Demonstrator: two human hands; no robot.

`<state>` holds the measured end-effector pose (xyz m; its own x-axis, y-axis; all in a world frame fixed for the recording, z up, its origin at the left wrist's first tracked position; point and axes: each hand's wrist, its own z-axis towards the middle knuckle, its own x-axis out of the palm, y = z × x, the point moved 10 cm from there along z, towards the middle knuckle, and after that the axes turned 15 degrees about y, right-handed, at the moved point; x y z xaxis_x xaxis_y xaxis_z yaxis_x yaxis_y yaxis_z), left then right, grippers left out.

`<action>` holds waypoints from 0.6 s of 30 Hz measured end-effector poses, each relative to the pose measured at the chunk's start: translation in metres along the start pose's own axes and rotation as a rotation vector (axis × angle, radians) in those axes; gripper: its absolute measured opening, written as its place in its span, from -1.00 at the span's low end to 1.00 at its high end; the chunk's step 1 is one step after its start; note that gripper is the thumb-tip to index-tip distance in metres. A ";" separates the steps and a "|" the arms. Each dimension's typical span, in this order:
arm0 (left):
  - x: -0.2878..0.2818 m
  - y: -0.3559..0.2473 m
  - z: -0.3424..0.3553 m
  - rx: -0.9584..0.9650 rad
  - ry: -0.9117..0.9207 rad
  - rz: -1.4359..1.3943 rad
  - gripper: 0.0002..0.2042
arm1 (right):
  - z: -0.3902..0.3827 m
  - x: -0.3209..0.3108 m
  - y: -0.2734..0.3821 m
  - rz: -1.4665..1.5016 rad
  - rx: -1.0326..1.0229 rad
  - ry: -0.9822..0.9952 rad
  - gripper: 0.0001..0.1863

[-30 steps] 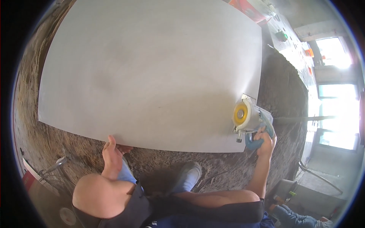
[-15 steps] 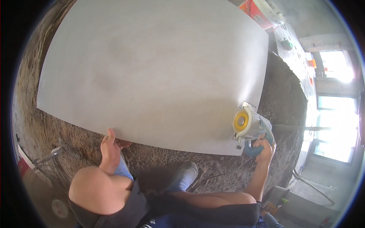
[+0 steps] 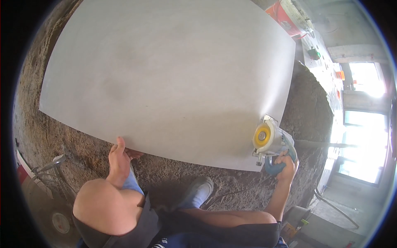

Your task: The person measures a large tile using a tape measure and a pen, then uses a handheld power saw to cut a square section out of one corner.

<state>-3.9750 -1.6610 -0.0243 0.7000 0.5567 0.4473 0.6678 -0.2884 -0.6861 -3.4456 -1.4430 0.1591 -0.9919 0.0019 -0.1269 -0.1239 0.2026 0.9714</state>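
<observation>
Pale panel (image 3: 165, 74) spread across upper and middle frame, rough brown ground (image 3: 82, 132) seen past its edges. Power tool (image 3: 269, 139), yellow-capped, set at the panel's right edge, right of centre; its blue handle is gripped by the right hand (image 3: 286, 164). Since a second ago, tool brought slightly nearer the panel's lower right corner; less edge judged left below it. Left hand (image 3: 119, 164), lower left: thumb laid over the lower edge, clamping cannot be told.

Large grey slab (image 3: 165, 87) | flat | blue-handled cutter (image 3: 271, 138) | at slab's right edge
</observation>
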 end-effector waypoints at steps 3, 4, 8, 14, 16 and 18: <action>0.000 0.000 0.000 -0.003 -0.005 -0.005 -0.55 | 0.002 0.002 -0.001 -0.032 0.005 0.045 -0.80; 0.001 0.000 0.000 0.002 -0.005 -0.009 -0.55 | 0.003 0.002 -0.003 -0.030 0.004 0.054 -0.80; -0.003 0.003 0.002 0.007 0.029 0.018 -0.49 | 0.005 0.000 -0.006 -0.046 0.010 0.048 -0.79; -0.003 0.001 0.000 0.003 0.016 0.027 -0.49 | 0.001 0.006 -0.001 -0.023 0.008 0.062 -0.79; 0.000 -0.001 0.000 0.011 0.025 0.036 -0.49 | 0.000 0.007 0.000 -0.016 0.009 0.063 -0.79; 0.005 -0.001 0.002 0.000 0.016 0.049 -0.49 | 0.003 0.000 -0.009 0.005 0.025 0.058 -0.79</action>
<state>-3.9727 -1.6564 -0.0219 0.7361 0.5293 0.4219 0.6323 -0.3151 -0.7078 -3.4447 -1.4421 0.1495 -0.9926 -0.0539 -0.1090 -0.1185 0.2269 0.9667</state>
